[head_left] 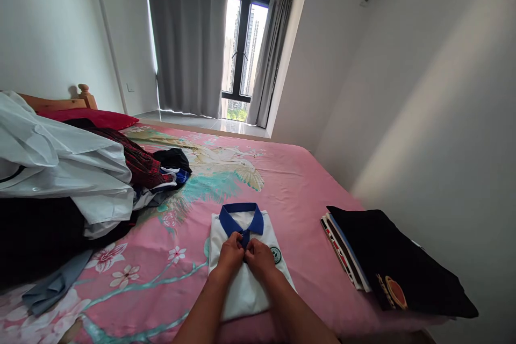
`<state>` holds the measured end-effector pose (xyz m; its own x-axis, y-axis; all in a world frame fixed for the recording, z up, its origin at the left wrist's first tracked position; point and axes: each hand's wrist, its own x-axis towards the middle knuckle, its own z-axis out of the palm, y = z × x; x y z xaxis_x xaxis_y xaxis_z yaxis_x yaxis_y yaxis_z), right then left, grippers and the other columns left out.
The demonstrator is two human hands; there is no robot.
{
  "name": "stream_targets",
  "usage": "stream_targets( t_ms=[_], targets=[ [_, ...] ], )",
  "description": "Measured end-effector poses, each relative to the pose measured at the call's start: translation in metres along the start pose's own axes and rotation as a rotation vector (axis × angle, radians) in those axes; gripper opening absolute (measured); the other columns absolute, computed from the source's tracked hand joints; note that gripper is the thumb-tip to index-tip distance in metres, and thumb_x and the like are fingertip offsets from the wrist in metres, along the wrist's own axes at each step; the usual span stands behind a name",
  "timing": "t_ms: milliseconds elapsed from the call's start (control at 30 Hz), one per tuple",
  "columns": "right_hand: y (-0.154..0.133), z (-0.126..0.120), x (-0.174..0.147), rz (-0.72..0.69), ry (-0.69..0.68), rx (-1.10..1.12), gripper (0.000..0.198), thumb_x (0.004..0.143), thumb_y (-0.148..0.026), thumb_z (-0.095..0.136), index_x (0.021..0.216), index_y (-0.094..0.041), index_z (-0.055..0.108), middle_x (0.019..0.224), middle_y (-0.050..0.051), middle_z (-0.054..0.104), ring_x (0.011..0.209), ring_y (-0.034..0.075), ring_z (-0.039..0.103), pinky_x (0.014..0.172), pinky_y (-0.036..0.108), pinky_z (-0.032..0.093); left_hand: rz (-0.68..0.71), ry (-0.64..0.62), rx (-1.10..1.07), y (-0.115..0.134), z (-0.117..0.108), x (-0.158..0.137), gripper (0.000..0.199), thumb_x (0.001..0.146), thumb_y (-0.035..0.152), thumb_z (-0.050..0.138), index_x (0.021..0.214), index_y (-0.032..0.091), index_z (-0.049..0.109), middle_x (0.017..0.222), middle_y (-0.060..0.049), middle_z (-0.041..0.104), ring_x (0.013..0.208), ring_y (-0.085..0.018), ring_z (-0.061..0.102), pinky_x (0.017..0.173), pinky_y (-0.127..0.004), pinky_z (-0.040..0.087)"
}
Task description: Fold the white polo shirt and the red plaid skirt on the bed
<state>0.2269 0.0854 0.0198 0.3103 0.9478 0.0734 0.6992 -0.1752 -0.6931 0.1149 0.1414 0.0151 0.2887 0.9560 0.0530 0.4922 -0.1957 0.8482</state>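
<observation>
On the pink bed [306,193], both the left hand [230,253] and the right hand [260,258] pinched the front placket of the folded white shirt [242,285] just below its blue collar [241,217].

Pink floral bed [306,193]: white polo [245,279], clothes heap [68,183], folded stack [387,263].

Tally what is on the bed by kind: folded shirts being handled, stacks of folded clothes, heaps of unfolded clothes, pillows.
Folded white polo shirt with blue collar, under the left hand and right hand: 1
Stack of folded clothes, black garment on top: 1
Heap of unfolded clothes: 1
Red pillow: 1
Total: 4
</observation>
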Motion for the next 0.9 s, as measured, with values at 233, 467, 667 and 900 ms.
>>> stream_targets(
  t_ms=[233,467,667,900],
  targets=[
    [0.008,0.0,0.013,0.056,-0.078,0.097,0.003,0.063,-0.017,0.054,0.064,-0.018,0.056,0.063,-0.001,0.06,0.06,0.013,0.051,0.056,0.023,0.029,0.006,0.008,0.014,0.0,0.002,-0.002,0.03,0.063,-0.005,0.049,0.084,0.017,0.049,0.063,0.005,0.048,0.062,-0.01,0.048,0.064,-0.02,0.036],
    [0.013,-0.005,0.015,0.133,-0.177,0.254,0.004,0.067,-0.02,0.055,0.068,-0.017,0.056,0.057,-0.003,0.055,0.054,0.01,0.048,0.051,0.02,0.033,0.005,-0.013,0.0,0.002,0.002,-0.003,0.028,0.065,-0.005,0.05,0.083,0.017,0.051,0.066,0.003,0.05,0.064,-0.01,0.048,0.065,-0.02,0.036],
    [0.016,-0.008,0.021,0.273,-0.335,0.368,0.012,0.076,-0.028,0.049,0.069,-0.018,0.049,0.046,-0.006,0.045,0.035,0.008,0.04,0.038,0.02,0.03,0.009,-0.003,-0.042,0.002,0.003,-0.007,0.026,0.065,-0.002,0.052,0.083,0.017,0.05,0.068,0.003,0.052,0.065,-0.01,0.05,0.065,-0.02,0.038],
    [0.004,-0.01,0.015,0.239,-0.169,0.241,0.016,0.083,-0.031,0.041,0.084,-0.019,0.052,0.057,-0.003,0.056,0.04,0.01,0.049,0.041,0.021,0.034,0.009,0.094,-0.129,0.001,0.003,-0.009,0.015,0.072,0.011,0.058,0.083,0.018,0.05,0.07,0.002,0.055,0.065,-0.011,0.053,0.066,-0.021,0.041]
  ],
)
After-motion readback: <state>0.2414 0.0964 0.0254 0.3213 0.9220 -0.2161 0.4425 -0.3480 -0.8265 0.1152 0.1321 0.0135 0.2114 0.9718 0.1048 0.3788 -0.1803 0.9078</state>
